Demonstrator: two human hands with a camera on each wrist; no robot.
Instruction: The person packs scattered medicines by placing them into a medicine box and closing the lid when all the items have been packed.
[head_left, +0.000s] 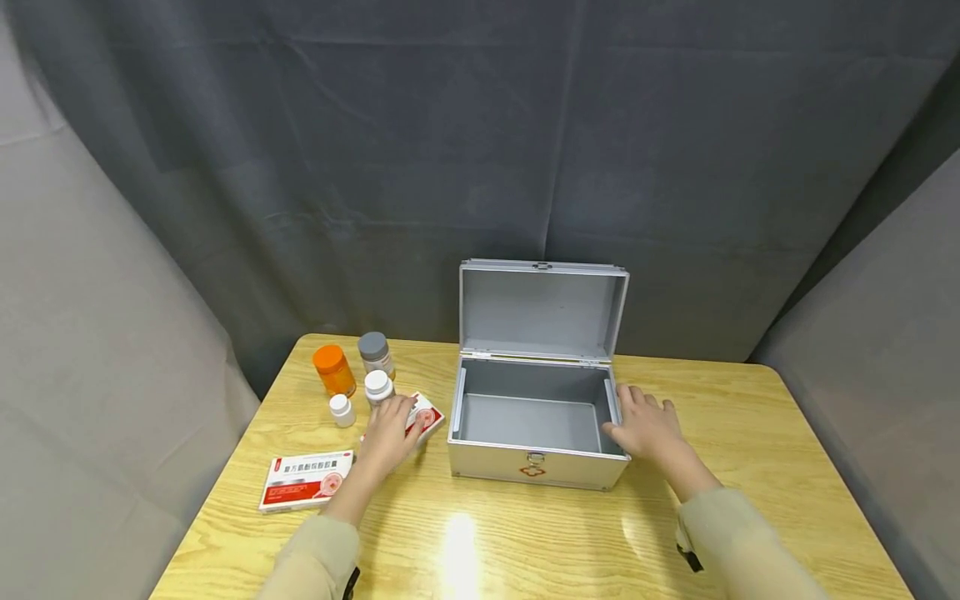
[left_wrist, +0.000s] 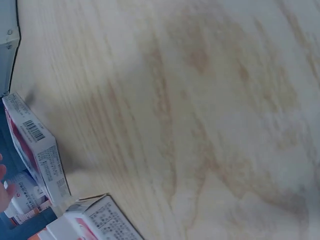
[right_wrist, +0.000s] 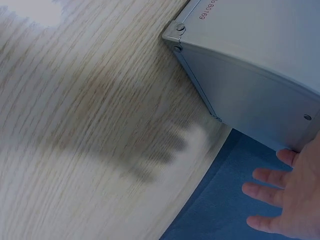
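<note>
My left hand (head_left: 388, 435) hovers low over a red-and-white medicine box (head_left: 429, 417), partly covering it. Its fingertips (left_wrist: 4, 187) are close to a white-capped bottle (head_left: 378, 385); contact cannot be made out. In the left wrist view, the medicine box (left_wrist: 37, 145) shows its barcode side. An open silver first-aid case (head_left: 536, 467) stands upright with its lid (head_left: 542, 312) raised and nothing inside its visible compartment. At the case's right wall is my right hand (head_left: 648, 427), fingers extended and spread outside, thumb by the rim. The right wrist view shows those fingers (right_wrist: 265, 194) beside the case.
An orange bottle (head_left: 334, 371), a grey-capped bottle (head_left: 377, 354) and a small white bottle (head_left: 342, 410) stand at the table's back left. Another medicine box (head_left: 306, 481) lies nearer the front. Behind the wooden table (head_left: 540, 550) hangs a dark grey curtain (head_left: 420, 167).
</note>
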